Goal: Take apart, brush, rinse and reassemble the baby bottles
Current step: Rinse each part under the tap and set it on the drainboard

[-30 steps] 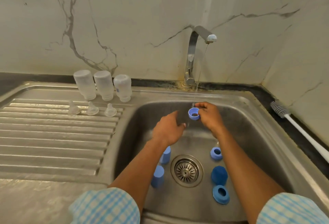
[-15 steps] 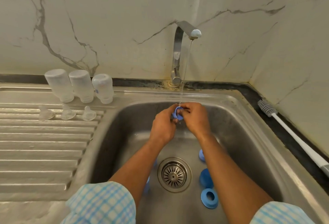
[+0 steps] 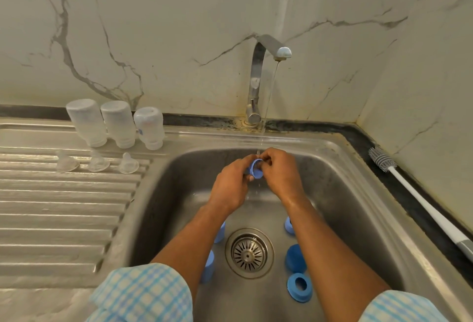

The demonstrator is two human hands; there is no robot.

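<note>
- The left hand (image 3: 230,186) and right hand (image 3: 281,175) meet under the water stream (image 3: 268,101), each pinching one edge of the blue screw ring (image 3: 253,168) with curled fingers.
- The ring sits tilted between the two hands, and the water lands at the right hand's fingertips.
- A good rinse probably means turning the ring so water runs through its opening and inner thread, and shifting the grip to free the covered spots.
- The wet plastic is likely slick; a slip would drop it below the hands, among the other blue caps (image 3: 295,257).
- Well left of the left hand stand the upturned bottles (image 3: 117,124) and teats (image 3: 97,164), a likely resting place.
</note>
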